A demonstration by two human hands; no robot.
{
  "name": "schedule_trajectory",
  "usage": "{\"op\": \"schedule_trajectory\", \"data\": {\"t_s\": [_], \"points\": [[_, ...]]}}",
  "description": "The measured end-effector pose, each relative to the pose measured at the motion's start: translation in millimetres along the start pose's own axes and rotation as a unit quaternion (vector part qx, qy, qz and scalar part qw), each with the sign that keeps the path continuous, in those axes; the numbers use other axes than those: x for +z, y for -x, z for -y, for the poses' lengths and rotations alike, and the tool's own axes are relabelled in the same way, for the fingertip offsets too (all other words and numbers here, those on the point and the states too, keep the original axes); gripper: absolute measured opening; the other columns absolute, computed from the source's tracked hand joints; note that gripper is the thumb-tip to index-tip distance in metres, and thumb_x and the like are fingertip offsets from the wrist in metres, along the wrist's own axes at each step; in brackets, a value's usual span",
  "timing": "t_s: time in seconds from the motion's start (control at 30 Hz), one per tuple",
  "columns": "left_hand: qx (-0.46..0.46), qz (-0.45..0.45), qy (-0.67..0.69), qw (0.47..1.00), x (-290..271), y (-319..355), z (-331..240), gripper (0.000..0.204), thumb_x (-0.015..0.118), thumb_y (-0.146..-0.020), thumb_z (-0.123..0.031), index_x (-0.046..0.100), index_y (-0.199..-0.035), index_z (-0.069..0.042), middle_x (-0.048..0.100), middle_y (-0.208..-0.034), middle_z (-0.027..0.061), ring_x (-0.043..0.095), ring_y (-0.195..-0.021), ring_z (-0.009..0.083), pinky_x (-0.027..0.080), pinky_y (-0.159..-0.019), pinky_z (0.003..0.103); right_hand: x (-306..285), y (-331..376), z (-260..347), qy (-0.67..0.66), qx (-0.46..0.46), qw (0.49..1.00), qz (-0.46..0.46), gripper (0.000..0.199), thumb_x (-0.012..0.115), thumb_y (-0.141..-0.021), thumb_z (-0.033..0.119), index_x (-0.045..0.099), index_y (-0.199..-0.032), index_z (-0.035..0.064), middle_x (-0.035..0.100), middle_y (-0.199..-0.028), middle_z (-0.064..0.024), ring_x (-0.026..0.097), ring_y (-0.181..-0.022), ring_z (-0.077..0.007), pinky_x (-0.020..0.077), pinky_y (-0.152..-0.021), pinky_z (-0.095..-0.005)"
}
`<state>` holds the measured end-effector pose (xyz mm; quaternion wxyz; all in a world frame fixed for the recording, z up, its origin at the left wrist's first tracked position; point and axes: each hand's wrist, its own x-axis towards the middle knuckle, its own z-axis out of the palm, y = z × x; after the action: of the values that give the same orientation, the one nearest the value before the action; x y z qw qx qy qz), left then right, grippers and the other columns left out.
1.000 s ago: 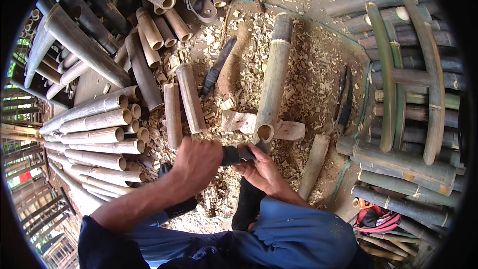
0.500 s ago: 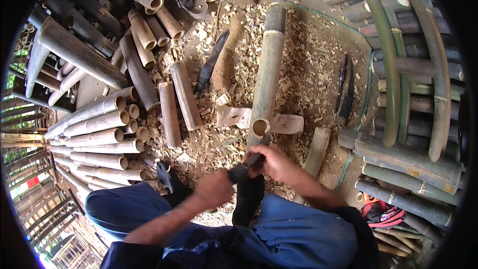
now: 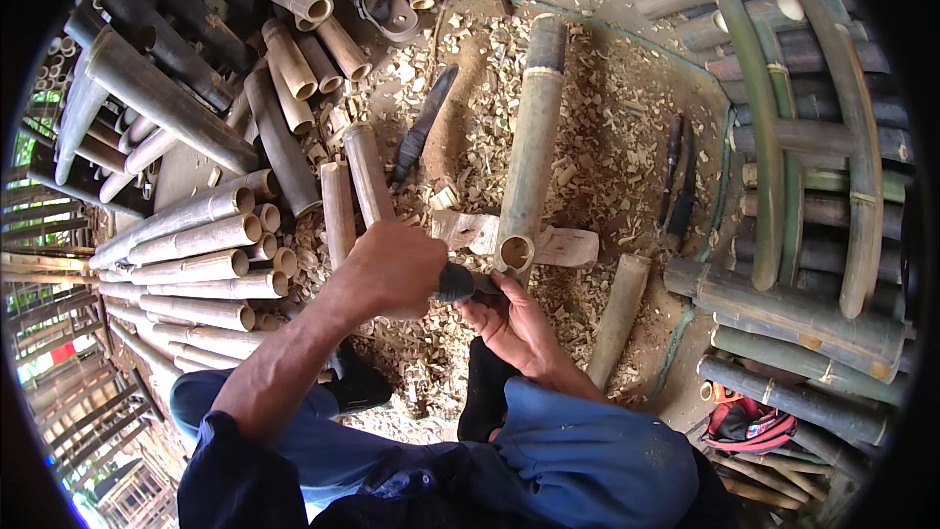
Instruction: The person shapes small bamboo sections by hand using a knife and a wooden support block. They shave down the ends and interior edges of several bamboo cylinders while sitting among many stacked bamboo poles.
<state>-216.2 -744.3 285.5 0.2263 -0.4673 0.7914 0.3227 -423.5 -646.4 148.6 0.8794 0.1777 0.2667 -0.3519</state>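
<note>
Two grips share one knife (image 3: 453,282): the left hand (image 3: 397,266) is wrapped round its black-bound handle, while the right hand (image 3: 511,325) pinches its dark blade just beside the open mouth of a bamboo tube (image 3: 530,152). The hollow tube, grey-green with a pale ring toward its far end, lies across a wooden block (image 3: 566,247), between the block's left and right ends. Well beyond the right end, a red-and-black bag (image 3: 749,428) lies among bamboo poles (image 3: 759,387), contents hidden.
</note>
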Motion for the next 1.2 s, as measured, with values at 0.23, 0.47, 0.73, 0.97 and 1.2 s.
{"op": "schedule_trajectory", "data": {"t_s": [0.23, 0.47, 0.73, 0.97, 1.2], "points": [[-0.168, 0.086, 0.242, 0.952, 123, 15, -44, 0.034, 0.067, -0.085, -0.023, 0.068, -0.104, 0.005, 0.075, -0.092, 0.0227, 0.075, -0.088, 0.0411, 0.061, -0.082, 0.050, 2, 13, 48, 0.275, 0.097, 0.946, -0.141, 0.025, 0.062, -0.101, 0.021, 0.067, -0.105, -0.0038, 0.075, -0.092, -0.0192, 0.076, -0.072, -0.0336, 0.0662, -0.064, -0.0432], [-0.191, -0.026, 0.289, 0.938, 164, 7, -87, 0.044, 0.078, -0.080, -0.026, 0.063, -0.105, 0.007, 0.073, -0.086, 0.0269, 0.076, -0.085, 0.0411, 0.060, -0.077, 0.052, -19, 19, 54, 0.380, 0.026, 0.914, -0.140, 0.025, 0.058, -0.102, 0.026, 0.066, -0.107, 0.0021, 0.071, -0.088, -0.0118, 0.072, -0.073, -0.0246, 0.0625, -0.055, -0.0405], [0.018, 0.051, 0.001, 0.999, -12, -16, 3, 0.025, 0.083, -0.067, -0.017, 0.073, -0.082, 0.001, 0.074, -0.074, 0.0145, 0.075, -0.071, 0.0334, 0.059, -0.064, 0.043, 7, -3, -1, -0.010, -0.044, 0.999, -0.021, 0.027, 0.051, -0.110, 0.022, 0.058, -0.116, -0.0037, 0.071, -0.110, -0.0218, 0.075, -0.096, -0.0350, 0.0656, -0.091, -0.0474], [-0.158, 0.229, 0.350, 0.895, 90, 0, -15, 0.045, 0.077, -0.076, -0.019, 0.067, -0.109, 0.010, 0.074, -0.094, 0.0240, 0.076, -0.087, 0.0310, 0.061, -0.078, 0.043, -1, 1, 40, 0.261, 0.081, 0.947, -0.166, 0.027, 0.053, -0.105, 0.021, 0.061, -0.106, -0.0041, 0.072, -0.095, -0.0235, 0.075, -0.078, -0.0373, 0.0663, -0.068, -0.0486], [-0.222, -0.044, 0.539, 0.812, 216, -15, -135, 0.050, 0.083, -0.077, -0.031, 0.066, -0.108, 0.005, 0.073, -0.095, 0.0235, 0.074, -0.090, 0.0362, 0.058, -0.083, 0.045, 4, 8, 72, 0.589, 0.099, 0.770, -0.224, 0.026, 0.054, -0.100, 0.021, 0.067, -0.094, -0.0012, 0.073, -0.083, -0.0143, 0.069, -0.060, -0.0217, 0.0545, -0.044, -0.0350]]}}
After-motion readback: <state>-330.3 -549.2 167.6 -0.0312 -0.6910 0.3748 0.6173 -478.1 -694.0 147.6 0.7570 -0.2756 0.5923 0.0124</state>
